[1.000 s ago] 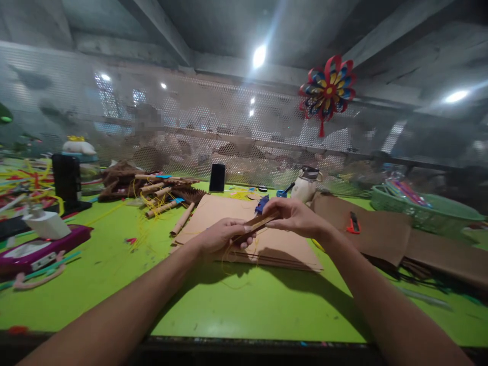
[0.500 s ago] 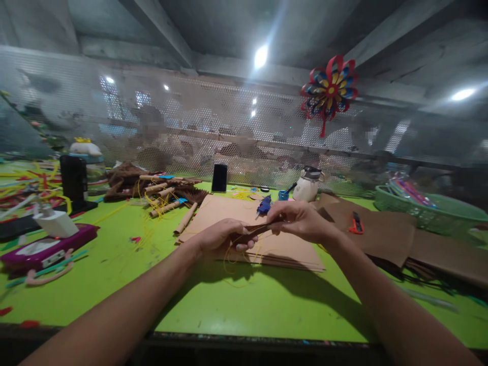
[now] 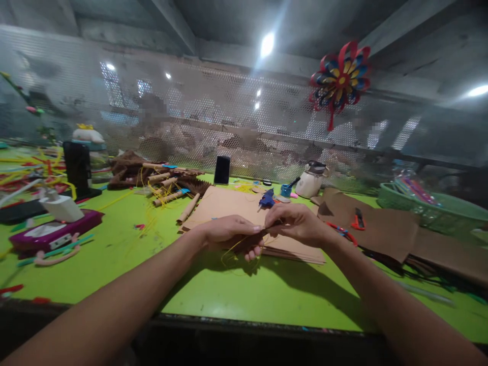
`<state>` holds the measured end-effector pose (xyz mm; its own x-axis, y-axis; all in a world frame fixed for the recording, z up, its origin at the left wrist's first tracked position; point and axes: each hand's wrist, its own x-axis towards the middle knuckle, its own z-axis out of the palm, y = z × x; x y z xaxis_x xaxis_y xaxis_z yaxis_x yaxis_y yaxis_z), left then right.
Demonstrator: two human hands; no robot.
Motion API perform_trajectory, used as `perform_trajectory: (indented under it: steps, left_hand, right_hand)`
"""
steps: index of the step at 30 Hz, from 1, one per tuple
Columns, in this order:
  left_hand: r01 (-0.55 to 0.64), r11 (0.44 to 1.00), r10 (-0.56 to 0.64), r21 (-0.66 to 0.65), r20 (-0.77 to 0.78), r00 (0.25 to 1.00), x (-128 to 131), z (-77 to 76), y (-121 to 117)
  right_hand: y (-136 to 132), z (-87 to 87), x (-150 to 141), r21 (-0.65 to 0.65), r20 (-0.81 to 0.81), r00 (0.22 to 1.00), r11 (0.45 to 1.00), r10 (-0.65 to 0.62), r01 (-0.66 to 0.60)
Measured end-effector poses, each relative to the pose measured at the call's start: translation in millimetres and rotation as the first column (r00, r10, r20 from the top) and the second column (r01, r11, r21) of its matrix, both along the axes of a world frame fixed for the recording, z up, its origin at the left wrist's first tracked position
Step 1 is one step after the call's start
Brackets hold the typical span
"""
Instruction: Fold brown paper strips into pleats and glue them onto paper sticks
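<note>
My left hand (image 3: 233, 232) is closed on a narrow folded strip of dark brown paper (image 3: 247, 244), its thumb along the top. At the strip's right end my right hand (image 3: 295, 222) pinches it with thumb and fingertips, which partly hide it. Thin yellow string (image 3: 229, 258) hangs in loops below the left hand. Under and behind both hands lies a stack of light brown paper sheets (image 3: 224, 201). Just beyond the right hand is a dark blue glue-gun-like item (image 3: 267, 198), its exact kind unclear.
Paper rolls (image 3: 168, 197) with yellow string lie left of the stack. A phone (image 3: 221, 170) stands at the back. To the right are dark brown sheets (image 3: 389, 231), red-handled pliers (image 3: 343, 234), an orange cutter (image 3: 358, 219) and a green basket (image 3: 430, 211). A purple power strip (image 3: 57, 234) lies left.
My hands have come closer together on the brown strip, the left thumb now near the right fingertips. The view has shifted slightly, and the red-handled pliers now show beside my right forearm.
</note>
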<state>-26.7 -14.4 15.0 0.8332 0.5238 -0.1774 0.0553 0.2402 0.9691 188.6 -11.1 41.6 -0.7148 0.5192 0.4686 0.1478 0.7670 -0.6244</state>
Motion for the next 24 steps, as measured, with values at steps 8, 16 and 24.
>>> perform_trajectory:
  steps: [8, 16, 24]
  left_hand:
    - [-0.136, 0.99, 0.134, 0.043, 0.028, 0.991, 4.5, -2.0, -1.5]
    - [-0.234, 0.968, 0.234, 0.091, 0.017, 0.972, 5.8, -5.2, 0.0]
    - [-0.33, 0.935, 0.337, 0.131, -0.04, 0.94, 11.3, -6.9, -0.5]
  right_hand:
    - [-0.7, -6.3, 1.8, 0.081, -0.01, 0.999, 0.995, -0.049, 0.05]
    - [5.8, -9.1, 7.7, -0.157, -0.014, 0.972, 0.961, -0.233, 0.228]
    - [4.9, -20.1, -10.8, -0.31, -0.073, 0.888, 0.856, -0.454, 0.413]
